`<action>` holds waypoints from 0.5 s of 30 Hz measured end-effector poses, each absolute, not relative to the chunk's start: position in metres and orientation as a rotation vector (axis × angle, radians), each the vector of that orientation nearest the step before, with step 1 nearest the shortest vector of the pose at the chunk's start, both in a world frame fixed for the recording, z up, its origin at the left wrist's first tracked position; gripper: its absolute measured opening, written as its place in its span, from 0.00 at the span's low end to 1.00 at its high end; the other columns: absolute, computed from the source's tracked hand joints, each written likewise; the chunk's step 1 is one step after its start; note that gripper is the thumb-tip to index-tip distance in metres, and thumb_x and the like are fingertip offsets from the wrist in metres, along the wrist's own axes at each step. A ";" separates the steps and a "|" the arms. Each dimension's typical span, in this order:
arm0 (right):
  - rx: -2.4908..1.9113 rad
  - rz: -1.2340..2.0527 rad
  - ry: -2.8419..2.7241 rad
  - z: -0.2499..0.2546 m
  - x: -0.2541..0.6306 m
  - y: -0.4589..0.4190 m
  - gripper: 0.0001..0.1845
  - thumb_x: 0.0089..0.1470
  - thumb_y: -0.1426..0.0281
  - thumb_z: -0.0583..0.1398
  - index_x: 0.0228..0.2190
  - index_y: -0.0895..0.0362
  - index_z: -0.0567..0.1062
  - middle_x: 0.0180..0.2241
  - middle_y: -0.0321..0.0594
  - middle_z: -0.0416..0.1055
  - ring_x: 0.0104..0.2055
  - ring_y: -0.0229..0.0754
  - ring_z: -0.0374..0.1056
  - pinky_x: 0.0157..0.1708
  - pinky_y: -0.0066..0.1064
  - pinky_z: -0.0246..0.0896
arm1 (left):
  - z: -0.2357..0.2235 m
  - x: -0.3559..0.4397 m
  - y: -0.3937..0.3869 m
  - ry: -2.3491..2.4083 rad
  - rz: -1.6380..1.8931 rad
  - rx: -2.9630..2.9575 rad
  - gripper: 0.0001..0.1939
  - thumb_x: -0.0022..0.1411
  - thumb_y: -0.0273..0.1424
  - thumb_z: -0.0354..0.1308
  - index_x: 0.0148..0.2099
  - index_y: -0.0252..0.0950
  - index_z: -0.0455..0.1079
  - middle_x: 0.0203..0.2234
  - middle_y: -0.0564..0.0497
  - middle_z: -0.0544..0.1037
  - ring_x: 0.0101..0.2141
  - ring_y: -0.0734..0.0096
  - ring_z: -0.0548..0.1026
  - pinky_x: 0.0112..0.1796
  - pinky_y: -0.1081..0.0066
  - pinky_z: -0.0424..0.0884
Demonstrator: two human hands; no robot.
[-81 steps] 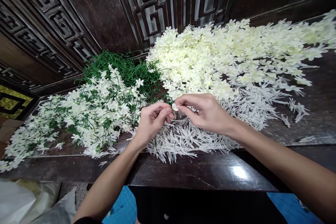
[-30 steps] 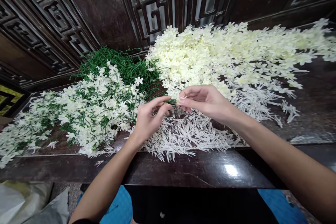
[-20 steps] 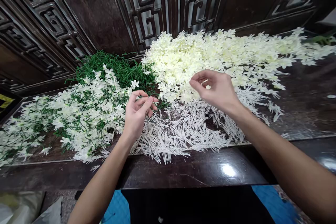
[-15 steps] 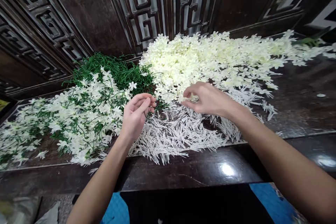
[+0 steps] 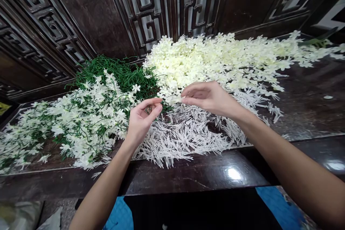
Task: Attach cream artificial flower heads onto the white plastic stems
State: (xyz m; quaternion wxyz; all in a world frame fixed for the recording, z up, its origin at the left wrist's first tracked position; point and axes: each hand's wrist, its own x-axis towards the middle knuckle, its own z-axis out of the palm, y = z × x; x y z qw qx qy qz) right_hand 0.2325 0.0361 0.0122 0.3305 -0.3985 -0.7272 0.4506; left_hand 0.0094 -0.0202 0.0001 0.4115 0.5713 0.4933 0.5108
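My left hand is curled, thumb and index close together. Whatever lies between them is too small to make out. A few centimetres to the right, my right hand is bent in a pinch, with a white artificial flower at its fingertips. Below both hands spread thin white stamen-like pieces. Behind the right hand is a heap of loose cream-white artificial blossoms. Green plastic stems are piled behind the left hand. To its left lie sprays of white flowers on green stems.
Everything lies on a dark polished wooden bench with a raised front edge. A carved wooden back panel rises behind the heaps. Blue cloth shows below the edge, and a pale bag sits at lower left.
The right hand has shifted slightly left and its fingers have straightened toward the left hand. The left thumb and index have extended, with their tips a little apart.
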 end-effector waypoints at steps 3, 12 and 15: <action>-0.920 1.322 -1.909 0.012 0.227 0.031 0.12 0.50 0.63 0.67 0.34 0.56 0.79 0.36 0.41 0.77 0.36 0.42 0.74 0.42 0.45 0.73 | 0.000 0.012 -0.021 1.263 1.244 1.524 0.08 0.55 0.30 0.66 0.40 0.40 0.78 0.32 0.49 0.78 0.31 0.72 0.72 0.31 0.71 0.72; -0.972 1.080 -2.194 0.002 0.222 0.029 0.10 0.54 0.65 0.62 0.36 0.57 0.79 0.37 0.42 0.77 0.38 0.44 0.71 0.37 0.43 0.68 | 0.001 0.008 -0.019 1.467 1.195 1.685 0.08 0.58 0.29 0.61 0.42 0.35 0.75 0.30 0.48 0.77 0.29 0.71 0.72 0.31 0.70 0.70; -0.949 1.055 -2.244 0.000 0.221 0.029 0.10 0.55 0.66 0.61 0.35 0.58 0.79 0.36 0.42 0.77 0.37 0.44 0.71 0.37 0.41 0.67 | -0.001 0.005 -0.019 1.595 0.905 2.047 0.07 0.59 0.27 0.60 0.41 0.35 0.75 0.32 0.47 0.79 0.31 0.67 0.72 0.33 0.66 0.68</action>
